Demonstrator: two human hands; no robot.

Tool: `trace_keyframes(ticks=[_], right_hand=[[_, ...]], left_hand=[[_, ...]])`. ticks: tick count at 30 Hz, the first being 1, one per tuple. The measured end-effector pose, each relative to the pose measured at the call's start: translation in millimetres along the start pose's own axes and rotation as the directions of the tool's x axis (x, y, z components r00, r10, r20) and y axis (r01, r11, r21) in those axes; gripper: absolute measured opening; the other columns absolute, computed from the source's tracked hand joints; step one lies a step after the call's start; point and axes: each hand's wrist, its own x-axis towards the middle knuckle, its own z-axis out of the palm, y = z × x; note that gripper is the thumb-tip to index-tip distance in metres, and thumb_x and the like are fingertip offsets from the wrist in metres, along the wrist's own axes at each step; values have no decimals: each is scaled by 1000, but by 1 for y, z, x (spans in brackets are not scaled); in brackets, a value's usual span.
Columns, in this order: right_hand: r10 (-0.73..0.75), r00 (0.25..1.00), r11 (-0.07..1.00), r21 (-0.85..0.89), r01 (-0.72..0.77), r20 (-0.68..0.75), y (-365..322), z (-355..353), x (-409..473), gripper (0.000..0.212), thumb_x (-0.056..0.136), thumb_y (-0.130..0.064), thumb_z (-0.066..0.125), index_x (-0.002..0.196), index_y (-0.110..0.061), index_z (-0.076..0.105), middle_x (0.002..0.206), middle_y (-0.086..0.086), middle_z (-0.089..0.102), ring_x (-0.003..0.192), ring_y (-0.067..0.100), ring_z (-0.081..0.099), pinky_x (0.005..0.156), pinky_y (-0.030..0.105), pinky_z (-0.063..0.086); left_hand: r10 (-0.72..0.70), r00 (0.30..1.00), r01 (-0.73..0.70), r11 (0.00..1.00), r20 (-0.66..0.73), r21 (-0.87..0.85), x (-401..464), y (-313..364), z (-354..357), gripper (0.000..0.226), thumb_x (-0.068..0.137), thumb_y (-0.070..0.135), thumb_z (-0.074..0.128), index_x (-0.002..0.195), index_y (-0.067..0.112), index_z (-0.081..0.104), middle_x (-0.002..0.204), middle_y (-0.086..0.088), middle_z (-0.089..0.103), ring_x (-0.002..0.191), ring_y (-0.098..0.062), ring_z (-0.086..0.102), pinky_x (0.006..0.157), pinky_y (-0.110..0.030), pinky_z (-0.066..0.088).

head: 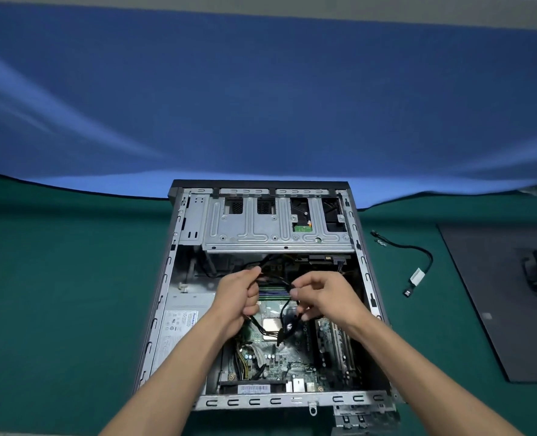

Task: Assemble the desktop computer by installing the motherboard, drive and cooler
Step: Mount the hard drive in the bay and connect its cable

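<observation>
One case (179, 265), long axis fwd-back.

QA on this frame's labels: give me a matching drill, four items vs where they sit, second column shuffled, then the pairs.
Items:
1. black cables
2. power supply
3. loose cable
4. drive cage

Places:
A. on the green mat, right of the case
B. far end of the case
C. held by left hand and right hand
D. left side inside the case

Pairs: 1-C, 2-D, 3-A, 4-B
</observation>
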Motion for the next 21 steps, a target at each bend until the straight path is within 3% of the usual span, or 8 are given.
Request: trace_keyframes(ticks=[4, 8, 11, 13, 15, 17, 21], right_hand=[[20, 994, 983, 186, 1, -107, 1, 3, 4, 7, 91, -2, 59, 88, -3, 66, 69, 9, 62, 50, 11, 58, 47, 22, 51], [100, 992, 934, 352, -67, -75, 2, -2, 4, 12, 93, -3, 54, 88, 1, 64, 71, 13, 62, 53, 14, 63, 47, 21, 53], [145, 989, 904, 407, -130, -7, 1, -5, 5, 14, 95, -4, 52, 89, 0, 63, 79, 15, 66, 62, 18, 68, 50, 25, 55], [158, 987, 897, 413, -157, 31, 2, -5, 6, 16, 96, -5, 50, 89, -1, 64, 81, 15, 69, 62, 17, 68, 50, 24, 54], [178, 982, 868, 459, -188, 65, 3, -3, 8, 15, 96, -3, 49, 92, 0, 63, 73, 12, 69, 55, 15, 65, 47, 23, 53], [205, 975, 831, 510, -221, 88, 5, 0, 10, 14, 96, 0, 48, 96, 2, 62, 67, 12, 68, 50, 13, 64, 46, 21, 53], [269, 960, 668, 703, -247, 81, 9, 7, 15, 12, 94, 0, 50, 94, 2, 62, 67, 15, 68, 45, 9, 61, 42, 19, 51]], left_hand=[[-65, 996, 67, 997, 64, -33, -5, 3, 2, 26, 96, 13, 44, 76, 0, 55, 42, -3, 45, 30, -12, 34, 34, -19, 35], [-177, 954, 213, 968, 241, -132, -8, 9, 1, 29, 97, 14, 39, 81, -3, 56, 53, -12, 61, 38, -17, 56, 42, -28, 52], [-205, 922, 272, 947, 328, -171, -8, 15, 3, 22, 96, 8, 40, 96, -6, 57, 67, -19, 68, 47, -19, 65, 44, -27, 55], [-164, 912, 231, 963, 377, -138, -8, 14, 3, 25, 91, -2, 46, 114, 0, 56, 86, -20, 70, 61, -20, 68, 52, -28, 57], [-105, 931, 124, 992, 350, -33, -6, 9, 2, 40, 83, -9, 56, 117, 11, 62, 101, -15, 69, 76, -21, 68, 64, -31, 58], [-39, 954, 30, 999, 297, 35, -6, 2, 5, 37, 81, -9, 60, 109, 13, 69, 105, -11, 70, 83, -21, 68, 68, -31, 58], [32, 987, -3, 984, 157, -179, -6, -7, 15, 25, 91, -6, 47, 109, 2, 63, 97, -18, 71, 73, -24, 71, 54, -26, 56]])
